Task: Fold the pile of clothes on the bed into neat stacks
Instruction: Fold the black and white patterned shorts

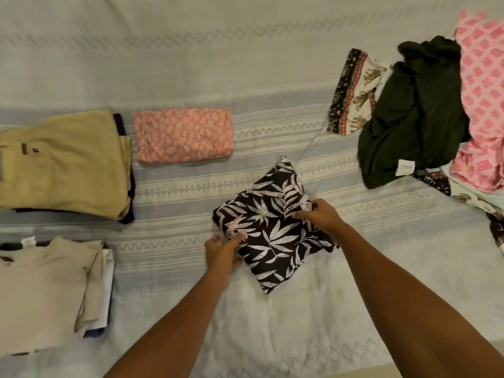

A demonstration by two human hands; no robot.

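Black leaf-print garment (272,227), folded to a rough square, lies turned cornerwise on the bed (245,64), between the two hands and flat on the cover.

Left hand (222,253) at its left corner: fingers (237,238) and thumb close together, pinching the fabric edge. Right hand (317,214) at the right corner: fingers (301,214) curled over the edge and gripping it, knuckles up. Both forearms reach in from the near side.

Beyond the left fingertips, well apart from them: pink paisley piece (184,136), folded into a flat rectangle, lying alone. Just beside it, further left, the tan stack (64,165), several folded layers with a dark piece showing under its right edge. Left of the left wrist, nearer the person, the beige stack (46,293), a white layer and a bit of blue showing at its right side.

Beyond and to the right of the right fingers: unfolded heap. Dark green garment (411,113) sprawls on top, white label showing at its lower hem. Elephant-print cloth (351,94) sticks out from under its left side. Pink block-print garment (482,99) crumpled at the far right edge, touching the green one. More patterned fabric beneath the heap, too bunched to tell apart.
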